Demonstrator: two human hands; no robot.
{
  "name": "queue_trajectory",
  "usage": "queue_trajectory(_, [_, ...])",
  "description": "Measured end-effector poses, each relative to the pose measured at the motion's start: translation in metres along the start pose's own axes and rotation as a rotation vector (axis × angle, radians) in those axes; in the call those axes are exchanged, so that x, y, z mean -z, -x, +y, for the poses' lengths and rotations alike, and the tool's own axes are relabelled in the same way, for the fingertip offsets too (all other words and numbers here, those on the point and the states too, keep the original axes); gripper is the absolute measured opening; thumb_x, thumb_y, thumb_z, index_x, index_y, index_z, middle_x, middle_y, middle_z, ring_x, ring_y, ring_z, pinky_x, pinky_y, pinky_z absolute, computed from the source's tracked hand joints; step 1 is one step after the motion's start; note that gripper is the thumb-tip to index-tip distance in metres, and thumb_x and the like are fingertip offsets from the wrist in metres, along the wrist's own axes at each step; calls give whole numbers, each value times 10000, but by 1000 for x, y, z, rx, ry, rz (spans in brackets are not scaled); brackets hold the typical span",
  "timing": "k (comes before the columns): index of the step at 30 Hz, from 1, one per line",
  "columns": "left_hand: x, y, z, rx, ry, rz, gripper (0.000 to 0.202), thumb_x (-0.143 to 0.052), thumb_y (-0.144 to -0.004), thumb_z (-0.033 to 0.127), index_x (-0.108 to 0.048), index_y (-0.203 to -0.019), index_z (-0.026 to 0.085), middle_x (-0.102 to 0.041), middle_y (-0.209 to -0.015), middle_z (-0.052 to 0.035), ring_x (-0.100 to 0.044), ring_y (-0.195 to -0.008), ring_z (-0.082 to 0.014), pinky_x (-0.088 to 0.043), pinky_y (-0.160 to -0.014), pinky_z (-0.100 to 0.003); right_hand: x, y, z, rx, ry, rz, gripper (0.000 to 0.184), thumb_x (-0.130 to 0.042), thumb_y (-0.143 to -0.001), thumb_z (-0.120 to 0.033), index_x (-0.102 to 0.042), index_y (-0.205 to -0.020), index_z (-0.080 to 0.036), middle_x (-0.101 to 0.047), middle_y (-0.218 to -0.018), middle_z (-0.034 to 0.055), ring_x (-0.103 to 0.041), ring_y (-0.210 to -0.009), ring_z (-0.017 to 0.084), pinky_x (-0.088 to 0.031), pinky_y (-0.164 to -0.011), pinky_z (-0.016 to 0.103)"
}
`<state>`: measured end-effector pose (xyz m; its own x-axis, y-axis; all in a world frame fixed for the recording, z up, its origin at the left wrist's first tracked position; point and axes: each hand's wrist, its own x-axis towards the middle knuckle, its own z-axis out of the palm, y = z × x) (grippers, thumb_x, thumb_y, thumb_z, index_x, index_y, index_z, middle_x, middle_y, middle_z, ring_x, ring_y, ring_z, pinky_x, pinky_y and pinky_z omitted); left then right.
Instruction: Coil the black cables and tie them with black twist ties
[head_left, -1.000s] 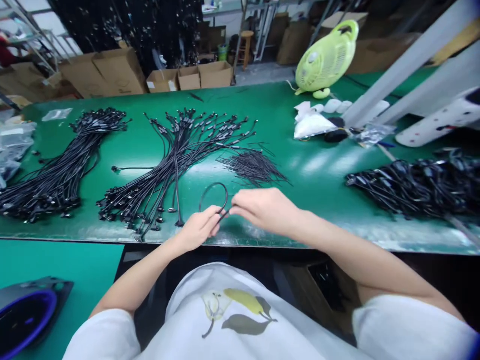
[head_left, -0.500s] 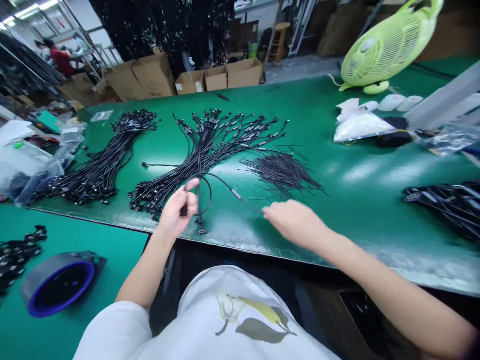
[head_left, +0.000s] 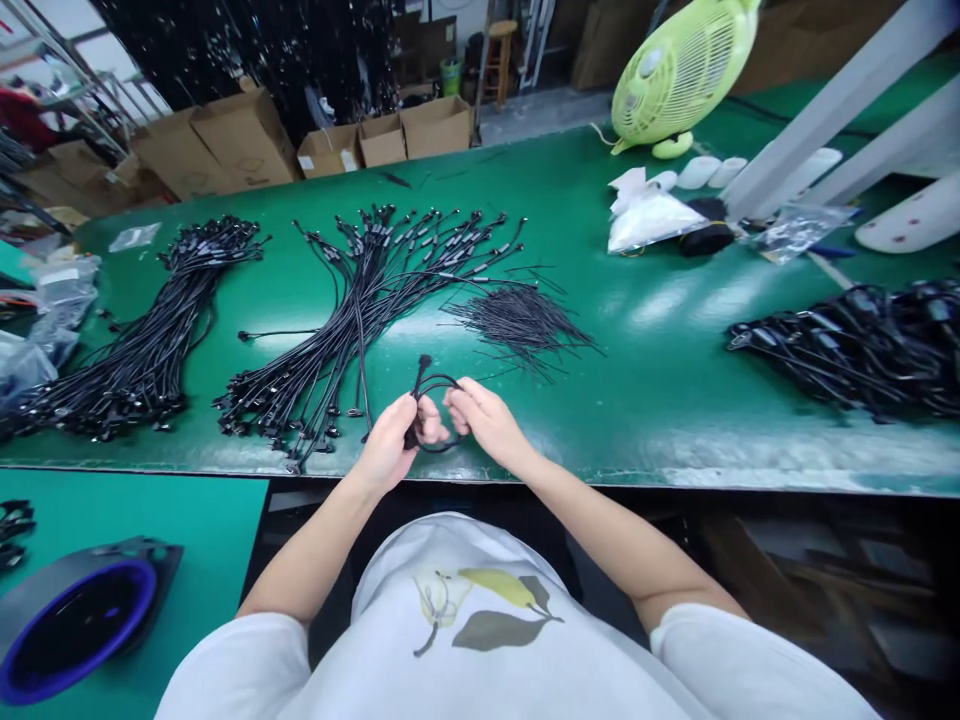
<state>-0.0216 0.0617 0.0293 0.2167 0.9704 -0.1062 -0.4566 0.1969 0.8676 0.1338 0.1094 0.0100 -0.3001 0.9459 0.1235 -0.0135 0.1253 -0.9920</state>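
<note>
Green workbench (head_left: 660, 420), hands (head_left: 386, 447) back together, cable (head_left: 433, 380) looped

Bright, even light washes over my green bench (head_left: 637, 420), leaving pale glare streaks to the right of the black cable bundles (head_left: 360, 300) and barely any shadow; the lime-green fan (head_left: 679, 70) bends slightly near the wide-angle frame's top edge.

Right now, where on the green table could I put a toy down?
Bare green shows right of the thin black wires, before the black cable heap. Left of the left hand, long black cable bundles crowd the table.
</note>
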Motion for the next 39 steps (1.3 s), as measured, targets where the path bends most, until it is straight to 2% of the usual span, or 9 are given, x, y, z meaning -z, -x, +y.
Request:
queue_trajectory(4, [-10, -4, -19, 50, 83, 100, 476, -505, -885, 565, -526, -658, 147, -531, -719, -20, -529, -709, -122, -455, -785, -290, -15, 0, 6, -155, -401, 168, 363, -592, -828, -531, -507, -737, -190, -246, -526, -96, -187, -427, 48, -161, -392, 186])
queue_trajectory(7, [-14, -3, -29, -27, 184, 202, 454, -536, -873, 553, -420, -643, 180, -363, -606, 57, -378, -545, -79, -437, -680, -263, -16, 2, -1, -248, -604, 105, 392, -665, -772, -545, -516, -745, -183, -194, -546, -104, -120, -447, 43, -114, -378, 171])
queue_trajectory(10, [-12, -2, -31, -29, -10, 133, 443, -522, -862, 590, -450, -704, 183, -370, -603, 63, -358, -530, -80, -428, -658, -272, -19, 10, -5, -276, -669, 98, 397, -647, -794, -553, -476, -752, -197, -193, -576, -96, -124, -454, 48, -128, -369, 161])
queue_trajectory(13, [-3, 1, -29, 5, -374, 56, 474, -456, -866, 635, -482, -759, 175, -424, -609, 46, -409, -563, -102, -434, -676, -292, -26, 21, -1, -182, -514, 75, 369, -533, -871, -578, -464, -821, -219, -343, -640, -59, -285, -451, 63, -293, -385, 181])
queue_trajectory(16, [7, 7, -24, 77, -607, 44, 489, -369, -888, 648, -456, -761, 184, -421, -600, 45, -424, -571, -115, -422, -658, -292, -28, 30, 8, 35, -122, 4, 334, -435, -933, -543, -510, -933, -218, -522, -1004, 60, -565, -780, 148, -515, -681, 302])
queue_trajectory(19, [11, 15, -25, 197, -669, -138, 547, -335, -884, 673, -460, -691, 176, -461, -609, 17, -481, -639, -138, -415, -693, -298, -22, 34, 14, 223, 163, -41, 341, -373, -968, -502, -519, -1000, -196, -497, -1214, 126, -501, -1137, 223, -422, -988, 410])
queue_trajectory(31, [-7, 37, -37, 564, 75, -339, 455, -708, -737, 552, -518, -872, 161, -584, -738, -17, -615, -673, -169, -481, -736, -376, -1, 36, -6, -141, 42, -476, 398, -294, -984, -550, -484, -991, -200, -623, -890, 14, -559, -598, 104, -492, -574, 253])
queue_trajectory(36, [-6, 29, -31, 500, 16, -170, 347, -705, -785, 414, -457, -838, 176, -426, -674, 60, -475, -587, -85, -447, -621, -273, 20, 27, -13, 358, 549, -254, 375, -346, -993, -472, -513, -1172, -189, -607, -1115, 100, -551, -1086, 216, -419, -961, 409])
queue_trajectory(39, [-2, 25, -26, 521, -128, -256, 339, -701, -785, 415, -485, -831, 157, -424, -674, 47, -445, -607, -91, -414, -602, -259, 30, 26, -18, 729, 949, -482, 315, -363, -1003, -380, -550, -1143, -169, -613, -1085, 104, -535, -1072, 228, -356, -985, 443])
